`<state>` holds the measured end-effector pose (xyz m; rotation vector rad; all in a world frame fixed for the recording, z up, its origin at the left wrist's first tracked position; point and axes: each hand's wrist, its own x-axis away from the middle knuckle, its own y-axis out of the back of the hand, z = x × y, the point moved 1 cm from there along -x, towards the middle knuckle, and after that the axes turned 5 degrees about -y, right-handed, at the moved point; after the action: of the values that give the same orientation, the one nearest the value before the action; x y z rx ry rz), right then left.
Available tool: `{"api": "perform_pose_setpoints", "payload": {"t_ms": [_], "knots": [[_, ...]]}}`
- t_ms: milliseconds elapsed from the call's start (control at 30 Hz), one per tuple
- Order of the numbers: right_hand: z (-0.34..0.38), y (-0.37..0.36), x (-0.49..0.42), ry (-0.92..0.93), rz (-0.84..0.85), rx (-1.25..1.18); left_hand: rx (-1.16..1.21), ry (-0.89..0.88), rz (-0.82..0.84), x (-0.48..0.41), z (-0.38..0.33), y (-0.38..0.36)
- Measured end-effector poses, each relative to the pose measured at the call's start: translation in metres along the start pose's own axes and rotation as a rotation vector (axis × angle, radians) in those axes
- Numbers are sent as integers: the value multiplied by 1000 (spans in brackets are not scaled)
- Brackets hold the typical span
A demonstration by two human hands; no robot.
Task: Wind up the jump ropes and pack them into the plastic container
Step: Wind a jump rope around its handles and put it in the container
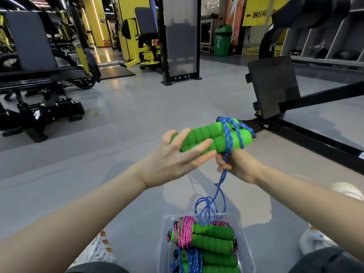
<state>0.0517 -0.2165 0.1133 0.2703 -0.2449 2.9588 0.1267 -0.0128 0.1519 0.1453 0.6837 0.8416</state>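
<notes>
Partly hidden, the right hand (239, 167) pinches blue rope (222, 177); left hand (173, 156) grips green handles (204, 137).

White sneakers (315, 243), dark-clad knees (331, 261)

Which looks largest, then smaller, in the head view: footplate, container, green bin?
1. Container, nearest, cut off by the frame.
2. Footplate.
3. Green bin, far away, so true sizes are unsure.

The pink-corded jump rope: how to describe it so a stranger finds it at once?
Find the clear plastic container on the grey floor, bottom centre. The wound jump rope with green foam handles lies on top; its cord is pink, while the bundles beneath have blue.
</notes>
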Motion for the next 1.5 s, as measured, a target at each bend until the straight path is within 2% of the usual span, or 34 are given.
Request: {"api": "perform_pose_setpoints", "payload": {"t_ms": [167, 367, 433, 567, 667, 833, 1000, 1100, 1167, 1367, 1500], "knots": [[11, -30, 13, -63, -22, 454, -73, 33, 125, 30, 8, -15], [46, -21, 26, -194, 123, 854, -111, -19, 254, 46, 9, -17], [61, -19, 28, -130, 105, 954, -81, -51, 274, 51, 4, -19], [72, -16, 20, 262, -115, 1167, 58, -131, 247, 49, -11, -15], [67, -13, 13, 372, -92, 1108, 133, -183, 185, 37, -24, -7], [60, -6, 9, 286, -14, 834, 231, -179, 68, 13, -37, 3], [45, 12, -6, 22, 52, 207, 199, -130, -16, -4, -29, 11], [23, 10, -4, -11, 111, -188, 110, 16, -40, -6, -18, 9], [10, -1, 3, -6, 126, -156, 39, 79, -21, -3, -9, 2], [10, -24, 6, -94, 39, -19, -66, 42, 81, 20, 3, -17], [14, -25, 11, -152, 25, -39, -93, 41, 162, 28, 10, -19]]}}
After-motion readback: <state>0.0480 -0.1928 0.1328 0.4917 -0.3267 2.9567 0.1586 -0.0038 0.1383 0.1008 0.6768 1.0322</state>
